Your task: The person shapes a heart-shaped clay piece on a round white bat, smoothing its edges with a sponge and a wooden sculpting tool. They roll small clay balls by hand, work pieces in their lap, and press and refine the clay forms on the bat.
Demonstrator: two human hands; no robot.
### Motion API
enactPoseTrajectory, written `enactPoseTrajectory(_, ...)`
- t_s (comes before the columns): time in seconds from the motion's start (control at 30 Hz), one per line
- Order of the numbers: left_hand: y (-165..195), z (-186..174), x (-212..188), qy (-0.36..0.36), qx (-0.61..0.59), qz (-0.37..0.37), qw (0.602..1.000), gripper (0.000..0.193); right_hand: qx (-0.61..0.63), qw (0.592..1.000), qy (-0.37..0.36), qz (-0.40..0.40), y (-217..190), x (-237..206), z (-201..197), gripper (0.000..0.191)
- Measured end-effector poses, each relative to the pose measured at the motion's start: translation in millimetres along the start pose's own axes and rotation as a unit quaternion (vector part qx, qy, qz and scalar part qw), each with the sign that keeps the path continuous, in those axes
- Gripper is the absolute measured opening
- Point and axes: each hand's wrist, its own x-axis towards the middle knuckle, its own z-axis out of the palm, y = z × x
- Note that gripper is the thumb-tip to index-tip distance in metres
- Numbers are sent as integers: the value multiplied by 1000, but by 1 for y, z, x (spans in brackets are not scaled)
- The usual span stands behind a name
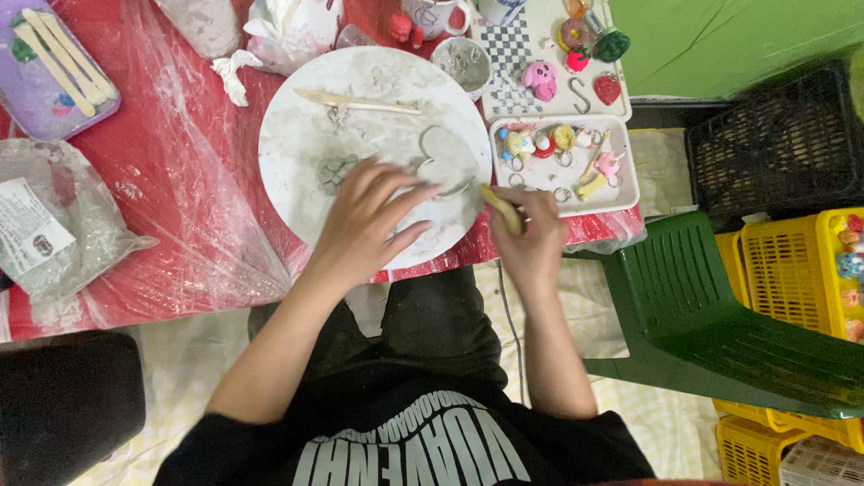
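Note:
A round white board (pixel 306 126) smeared with grey clay lies on the red table. On its right side sits a flat grey clay heart (pixel 447 155). My left hand (pixel 364 220) rests spread on the board, fingertips touching the heart's lower edge. My right hand (pixel 533 238) grips a wooden modelling tool (pixel 500 208) whose tip reaches the heart's lower right edge. Another wooden stick (pixel 357 103) lies across the top of the board.
A white tray (pixel 630 184) of small painted charms stands right of the board. A purple tray of wooden sticks (pixel 54 63) sits at the far left, a clear plastic bag (pixel 63 225) below it. A green plastic chair (pixel 720 315) and yellow baskets (pixel 792 270) stand to the right.

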Motion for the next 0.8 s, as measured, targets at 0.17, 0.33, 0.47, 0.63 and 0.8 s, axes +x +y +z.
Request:
enactPoseTrajectory(0.17,3,12,-34,317,-115,-147,930,39,-61,985,84,-134,-28,-18,26,24)
enactPoseTrajectory(0.33,9,20,-34,332,-40,-142,931,42,-26,994,48,-96,-39,-32,15,24)
enactPoseTrajectory(0.47,12,18,-30,319,-24,-151,935,40,-21,996,72,-55,-30,-27,-15,21)
enactPoseTrajectory(0.63,8,10,-27,326,-37,-149,933,39,-31,995,77,-63,-29,-40,-6,25)
enactPoseTrajectory(0.8,21,24,-24,332,-19,-169,928,36,-67,984,87,-142,-43,-49,34,25)
